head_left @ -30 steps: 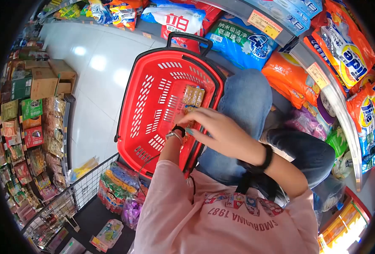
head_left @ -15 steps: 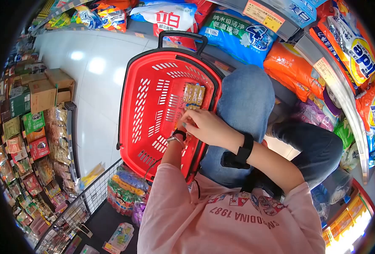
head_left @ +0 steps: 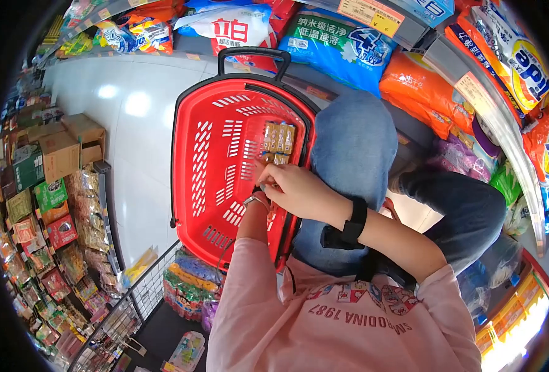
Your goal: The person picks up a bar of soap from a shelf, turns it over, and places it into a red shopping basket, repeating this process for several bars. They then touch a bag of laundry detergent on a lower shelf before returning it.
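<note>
A red plastic shopping basket (head_left: 215, 139) with black rim and handle stands by my bent knee. Several small gold packs (head_left: 278, 137) lie lined up in it, against the side near my leg. Just below them, my right hand (head_left: 287, 186) is closed, its fingers pinched together; what they hold, if anything, does not show. My left hand (head_left: 258, 172) reaches into the basket underneath, close to the right fingers. It is mostly covered by the right hand and blurred, so its grip is hidden. Both wrists wear black bands, the left one also a watch.
Bags of laundry detergent (head_left: 336, 43) fill the shelf ahead and to the right. Cardboard boxes (head_left: 61, 155) and racks of packaged snacks (head_left: 57, 229) stand on the left. A black wire rack (head_left: 126, 304) and colourful bottle packs (head_left: 191, 282) are at my lower left.
The whole view has shifted slightly, with the basket a little further left and lower. My hands stay together inside the basket, and the left fingers show a bit more beside the right hand.
</note>
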The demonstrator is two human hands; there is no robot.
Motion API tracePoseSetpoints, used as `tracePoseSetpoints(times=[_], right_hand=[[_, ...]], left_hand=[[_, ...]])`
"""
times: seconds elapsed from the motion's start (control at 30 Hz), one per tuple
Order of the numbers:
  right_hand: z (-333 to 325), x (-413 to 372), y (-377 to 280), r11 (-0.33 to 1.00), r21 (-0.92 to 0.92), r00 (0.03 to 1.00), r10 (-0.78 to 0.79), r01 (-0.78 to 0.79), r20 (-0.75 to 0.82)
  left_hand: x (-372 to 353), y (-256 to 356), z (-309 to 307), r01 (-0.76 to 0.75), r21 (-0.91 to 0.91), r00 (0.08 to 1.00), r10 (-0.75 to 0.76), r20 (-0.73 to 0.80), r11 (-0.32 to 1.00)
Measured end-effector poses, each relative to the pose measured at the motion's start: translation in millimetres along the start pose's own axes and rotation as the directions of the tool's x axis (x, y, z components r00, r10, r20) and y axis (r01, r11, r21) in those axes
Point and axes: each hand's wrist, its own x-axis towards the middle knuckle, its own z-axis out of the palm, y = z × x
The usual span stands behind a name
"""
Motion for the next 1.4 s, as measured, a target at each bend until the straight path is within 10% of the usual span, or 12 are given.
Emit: tracePoseSetpoints(times=[0.57,0.73,0.8,1.03,1.2,1.4], right_hand=[[-4,2,-12,0.992,-0.116,0.998,0.052,-0.05,0.02],[13,9,9,0.994,-0.103,0.973,-0.068,0.046,-0.218],[9,11,7,0.994,-0.103,0.985,-0.062,0.045,-0.161],[-7,5,-9,0.993,0.085,0.976,-0.093,0.078,0.196],[-36,-30,-21,0.834,0.469,0.956,-0.228,0.289,-0.184],[-128,-121,-81,0.825,0.297,0.827,-0.314,0.481,-0.466]], left_hand=[[4,-1,-28,0.0,-0.199,0.971,-0.048,-0.235,0.98],[-55,30,-115,-0.213,-0.38,0.944,0.09,-0.317,0.9],[-96,71,-167,-0.068,-0.421,0.975,-0.029,-0.219,0.904],[-178,134,-239,-0.324,-0.496,0.943,0.316,-0.103,0.805],[-232,198,-288,-0.409,-0.764,0.859,0.494,-0.137,0.499],[-254,286,-316,-0.679,-0.622,0.63,0.745,-0.22,0.391]])
